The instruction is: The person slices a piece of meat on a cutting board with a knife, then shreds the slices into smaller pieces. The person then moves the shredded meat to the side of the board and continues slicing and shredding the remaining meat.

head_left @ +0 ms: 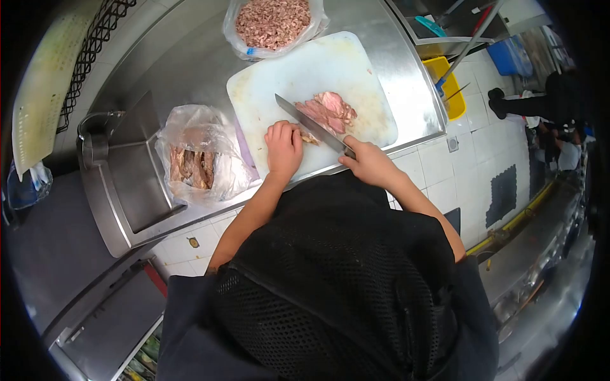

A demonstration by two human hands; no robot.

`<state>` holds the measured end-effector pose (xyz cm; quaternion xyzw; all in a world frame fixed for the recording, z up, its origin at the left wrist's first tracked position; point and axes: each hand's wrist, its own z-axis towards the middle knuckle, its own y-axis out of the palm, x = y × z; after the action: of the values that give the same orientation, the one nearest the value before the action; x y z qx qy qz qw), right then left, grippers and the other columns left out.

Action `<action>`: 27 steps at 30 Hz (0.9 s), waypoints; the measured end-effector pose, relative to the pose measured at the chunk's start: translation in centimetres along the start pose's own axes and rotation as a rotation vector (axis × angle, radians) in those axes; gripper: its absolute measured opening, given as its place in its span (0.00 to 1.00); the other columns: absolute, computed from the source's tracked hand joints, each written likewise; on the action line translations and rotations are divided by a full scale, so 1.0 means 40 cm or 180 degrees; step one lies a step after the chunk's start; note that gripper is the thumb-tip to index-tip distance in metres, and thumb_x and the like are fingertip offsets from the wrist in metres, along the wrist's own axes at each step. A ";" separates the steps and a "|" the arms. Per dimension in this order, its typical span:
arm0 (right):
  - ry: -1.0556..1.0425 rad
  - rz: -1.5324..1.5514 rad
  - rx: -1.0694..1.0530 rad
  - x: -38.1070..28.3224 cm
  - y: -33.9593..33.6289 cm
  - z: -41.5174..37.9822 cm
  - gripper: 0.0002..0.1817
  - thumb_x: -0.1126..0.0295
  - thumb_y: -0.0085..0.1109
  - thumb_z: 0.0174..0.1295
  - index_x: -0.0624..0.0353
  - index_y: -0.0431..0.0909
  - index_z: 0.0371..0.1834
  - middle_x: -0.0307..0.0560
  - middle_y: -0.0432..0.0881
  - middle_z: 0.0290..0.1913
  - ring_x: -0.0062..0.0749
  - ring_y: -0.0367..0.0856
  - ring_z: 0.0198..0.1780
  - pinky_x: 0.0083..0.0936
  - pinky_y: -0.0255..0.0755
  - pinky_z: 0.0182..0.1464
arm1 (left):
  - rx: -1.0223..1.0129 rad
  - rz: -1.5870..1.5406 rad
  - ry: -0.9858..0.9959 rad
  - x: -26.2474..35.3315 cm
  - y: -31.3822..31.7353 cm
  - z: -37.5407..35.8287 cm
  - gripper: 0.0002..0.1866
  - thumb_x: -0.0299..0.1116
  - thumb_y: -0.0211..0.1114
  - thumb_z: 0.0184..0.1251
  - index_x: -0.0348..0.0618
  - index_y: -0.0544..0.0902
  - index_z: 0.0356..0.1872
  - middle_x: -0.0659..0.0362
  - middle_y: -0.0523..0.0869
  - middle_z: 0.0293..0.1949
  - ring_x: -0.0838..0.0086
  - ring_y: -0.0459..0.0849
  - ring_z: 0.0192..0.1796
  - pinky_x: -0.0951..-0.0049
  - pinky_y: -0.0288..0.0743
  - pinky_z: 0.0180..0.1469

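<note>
The right fingers (pixel 351 152) clench the long steel knife (pixel 313 124). The left fingers (pixel 276 132) curl beside the small brown meat piece (pixel 309 138); whether they grip it cannot be determined.

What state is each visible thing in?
Long steel knife: held in right hand
Left hand: curled beside the blade
White rectangular board: flat, stained
Pink meat pile: sliced
Clear plastic bag of browned meat: open
Clear plastic bag of chopped pink meat: open, well filled

Our right hand (pixel 372 164) holds a knife (pixel 316 128) over the board (pixel 254 95); our left (pixel 284 147) rests beside sliced meat (pixel 327 112).
</note>
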<state>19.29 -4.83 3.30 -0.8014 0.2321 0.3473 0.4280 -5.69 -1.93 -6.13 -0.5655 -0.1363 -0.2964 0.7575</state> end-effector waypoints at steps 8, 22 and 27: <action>0.0016 -0.0879 -0.0272 -0.154 -0.056 -0.101 0.15 0.67 0.64 0.74 0.63 0.70 0.52 0.67 0.87 0.36 0.69 0.87 0.42 0.57 0.78 0.44 | 0.0028 -0.0072 0.0050 -0.003 0.000 -0.004 0.05 0.28 0.66 0.70 0.44 0.81 0.44 0.55 0.82 0.49 0.55 0.78 0.55 0.55 0.68 0.58; 0.0082 -0.0305 0.0238 0.002 0.130 0.047 0.16 0.71 0.65 0.71 0.70 0.72 0.53 0.73 0.87 0.37 0.73 0.87 0.43 0.56 0.79 0.45 | -0.0017 -0.0018 0.0023 -0.005 0.009 -0.005 0.06 0.28 0.67 0.69 0.44 0.82 0.43 0.55 0.83 0.50 0.55 0.78 0.56 0.54 0.69 0.59; 0.0938 0.1013 -0.0632 -0.065 -0.002 0.040 0.19 0.64 0.67 0.70 0.68 0.76 0.53 0.71 0.87 0.39 0.72 0.87 0.44 0.58 0.79 0.49 | -0.0002 0.0136 -0.0025 0.000 0.019 0.001 0.05 0.29 0.67 0.70 0.45 0.81 0.44 0.56 0.82 0.50 0.56 0.79 0.56 0.54 0.69 0.59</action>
<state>17.10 -3.25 4.67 -0.8349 0.3803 0.3107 0.2485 -5.23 -1.74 -6.71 -0.5697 -0.1271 -0.2780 0.7629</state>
